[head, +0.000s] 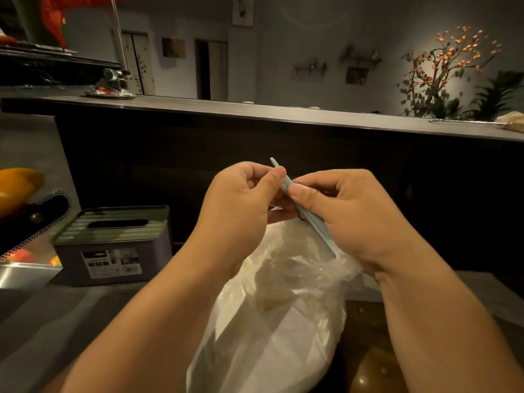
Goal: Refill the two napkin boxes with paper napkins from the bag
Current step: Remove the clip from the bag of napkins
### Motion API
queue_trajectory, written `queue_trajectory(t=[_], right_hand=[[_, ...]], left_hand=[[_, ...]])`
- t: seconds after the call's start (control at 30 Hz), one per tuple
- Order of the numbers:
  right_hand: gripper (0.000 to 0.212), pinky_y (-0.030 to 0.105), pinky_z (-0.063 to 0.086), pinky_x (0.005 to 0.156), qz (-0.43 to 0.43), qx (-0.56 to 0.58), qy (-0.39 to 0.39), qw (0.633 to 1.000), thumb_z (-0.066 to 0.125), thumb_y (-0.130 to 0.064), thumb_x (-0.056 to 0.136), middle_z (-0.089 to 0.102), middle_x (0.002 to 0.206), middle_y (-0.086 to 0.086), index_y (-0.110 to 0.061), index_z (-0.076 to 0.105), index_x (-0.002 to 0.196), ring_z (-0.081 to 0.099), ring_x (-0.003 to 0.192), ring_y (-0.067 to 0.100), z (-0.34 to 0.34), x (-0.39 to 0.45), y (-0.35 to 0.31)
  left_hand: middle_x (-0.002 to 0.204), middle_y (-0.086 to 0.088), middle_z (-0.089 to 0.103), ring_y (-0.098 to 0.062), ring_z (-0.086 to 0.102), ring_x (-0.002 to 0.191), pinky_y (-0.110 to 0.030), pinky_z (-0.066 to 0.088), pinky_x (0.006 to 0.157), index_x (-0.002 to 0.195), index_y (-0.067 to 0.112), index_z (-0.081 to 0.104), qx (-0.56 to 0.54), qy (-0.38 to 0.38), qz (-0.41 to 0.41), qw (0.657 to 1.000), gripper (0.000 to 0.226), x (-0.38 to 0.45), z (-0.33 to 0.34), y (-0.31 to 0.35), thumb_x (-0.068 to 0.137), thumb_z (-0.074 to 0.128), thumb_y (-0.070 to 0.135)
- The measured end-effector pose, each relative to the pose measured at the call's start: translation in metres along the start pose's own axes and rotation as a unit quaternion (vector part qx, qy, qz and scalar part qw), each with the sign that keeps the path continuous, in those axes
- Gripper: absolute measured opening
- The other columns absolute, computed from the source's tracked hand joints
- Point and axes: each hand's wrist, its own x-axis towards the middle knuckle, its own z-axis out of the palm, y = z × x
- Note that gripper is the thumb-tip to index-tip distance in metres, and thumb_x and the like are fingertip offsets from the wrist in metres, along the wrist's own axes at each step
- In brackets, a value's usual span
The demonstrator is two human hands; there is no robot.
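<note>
1. I see L hand (pixel 241 199) & R hand (pixel 343 205) both pinching a thin blue clip (pixel 286 182) at the bag (pixel 278 321) mouth.
2. Bag lies on the counter (pixel 56 321) betw. the forearms, white napkins inside.
3. One napkin box (pixel 113 245) sits left of bag, lid on.

— Hands?
— Left hand (pixel 243 194) and right hand (pixel 346 205) both pinch a pale blue clip (pixel 286 184) above the clear plastic bag (pixel 278 321) of white napkins.
— Boxes?
— One napkin box (pixel 113 245), lid on, stands on the table (pixel 56 316) left of the bag; a second is not visible
</note>
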Motion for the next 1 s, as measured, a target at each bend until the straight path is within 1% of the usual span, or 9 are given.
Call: queue_trajectory(t=[0.1,0.2,0.23,0.37,0.5,0.63,0.73,0.87,1.0], right_hand=[[0.016,0.022,0.061,0.077,0.016,0.031,0.026,0.999,0.065,-0.030,0.096,0.077,0.085,-0.013,-0.027,0.081,0.098,0.073,0.087,0.004,0.009,0.001,0.001],[0.017,0.028,0.063,0.080,0.021,0.053,0.055,0.997,0.064,-0.030,0.098,0.077,0.086,-0.012,-0.026,0.080,0.097,0.073,0.088,0.006,0.020,0.000,0.001],[0.017,0.028,0.062,0.080,0.020,0.058,0.061,0.996,0.063,-0.029,0.099,0.077,0.086,-0.012,-0.026,0.080,0.097,0.073,0.087,0.006,0.023,0.000,0.001],[0.017,0.021,0.061,0.076,0.013,0.042,0.089,0.995,0.062,-0.032,0.099,0.075,0.083,-0.015,-0.030,0.078,0.096,0.071,0.085,0.002,0.031,-0.002,0.000],[0.017,0.024,0.062,0.077,0.010,0.033,0.108,0.994,0.062,-0.033,0.099,0.075,0.084,-0.014,-0.030,0.078,0.095,0.071,0.085,0.003,0.036,-0.003,0.001],[0.018,0.026,0.063,0.077,0.019,0.042,0.106,0.993,0.062,-0.034,0.099,0.075,0.086,-0.013,-0.027,0.079,0.098,0.072,0.086,0.005,0.037,-0.002,0.002],[0.017,0.024,0.062,0.073,0.021,0.053,0.110,0.992,0.063,-0.033,0.098,0.075,0.086,-0.012,-0.026,0.079,0.098,0.072,0.086,0.007,0.038,-0.002,0.001],[0.016,0.018,0.059,0.063,0.013,0.071,0.128,0.989,0.064,-0.030,0.098,0.074,0.086,-0.011,-0.023,0.078,0.100,0.071,0.084,0.004,0.042,-0.004,0.000],[0.014,0.017,0.058,0.059,0.013,0.084,0.116,0.990,0.063,-0.028,0.098,0.074,0.088,-0.008,-0.023,0.076,0.099,0.071,0.085,0.004,0.042,-0.004,-0.001]], left_hand=[[0.079,-0.004,0.073,-0.016,0.074,0.078,-0.026,0.060,0.064,0.096,0.010,0.066,-0.007,0.024,0.008,1.000,0.019,0.001,0.002,-0.003,0.098,0.055,0.024],[0.081,-0.004,0.073,-0.015,0.074,0.078,-0.027,0.060,0.065,0.097,0.010,0.067,0.003,0.047,0.025,0.999,0.019,0.002,0.001,-0.004,0.098,0.055,0.025],[0.080,-0.005,0.073,-0.016,0.074,0.077,-0.026,0.060,0.064,0.097,0.009,0.067,0.000,0.050,0.026,0.998,0.019,0.003,0.000,-0.004,0.098,0.055,0.024],[0.080,-0.003,0.073,-0.013,0.073,0.075,-0.020,0.057,0.061,0.097,0.010,0.067,0.016,0.061,0.032,0.998,0.020,0.003,-0.002,-0.005,0.098,0.055,0.025],[0.082,-0.002,0.072,-0.011,0.073,0.076,-0.019,0.057,0.061,0.097,0.011,0.066,0.022,0.059,0.028,0.998,0.020,0.004,-0.003,-0.006,0.099,0.054,0.026],[0.082,-0.001,0.072,-0.010,0.073,0.076,-0.019,0.056,0.062,0.098,0.011,0.066,0.030,0.051,0.027,0.998,0.020,0.005,-0.006,-0.005,0.099,0.053,0.026],[0.083,0.000,0.072,-0.010,0.073,0.077,-0.018,0.056,0.062,0.098,0.012,0.066,0.033,0.051,0.027,0.998,0.020,0.006,-0.007,-0.005,0.099,0.053,0.027],[0.084,0.000,0.071,-0.009,0.072,0.078,-0.018,0.056,0.062,0.099,0.011,0.066,0.031,0.053,0.025,0.998,0.021,0.006,-0.007,-0.004,0.099,0.053,0.028],[0.086,-0.002,0.071,-0.011,0.072,0.079,-0.021,0.058,0.065,0.101,0.011,0.065,0.036,0.045,0.032,0.998,0.021,0.005,-0.009,-0.001,0.099,0.053,0.029]])
